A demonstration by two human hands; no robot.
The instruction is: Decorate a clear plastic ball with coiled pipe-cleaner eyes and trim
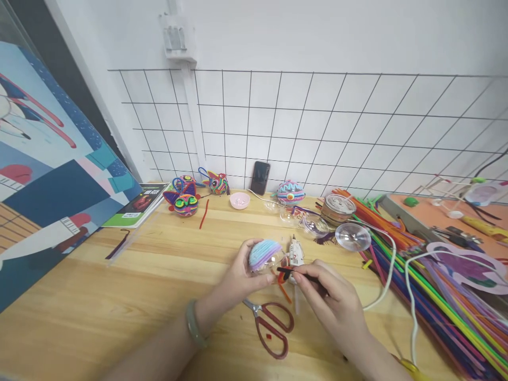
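Observation:
My left hand (243,267) is closed around a clear plastic ball (265,255), part of which is covered with rows of light blue and purple fuzzy stem. Between the fingertips of my right hand (323,288) is a black pipe cleaner (286,270), its end close to the ball's bare side. Just behind that end lies a white patterned glue gun (296,253), partly hidden. Orange pipe cleaner pieces (284,290) show beneath the hands. Red-handled scissors (271,324) rest on the table below the ball, a small red scrap (269,336) inside one handle loop.
Several decorated balls (186,204) stand along the back, near a phone (260,178) and a pink bowl (239,200). Clear half shells (353,236) lie at right beside bundled pipe cleaners (440,296). A white cord (392,264) loops there. At left leans a large printed board (59,174).

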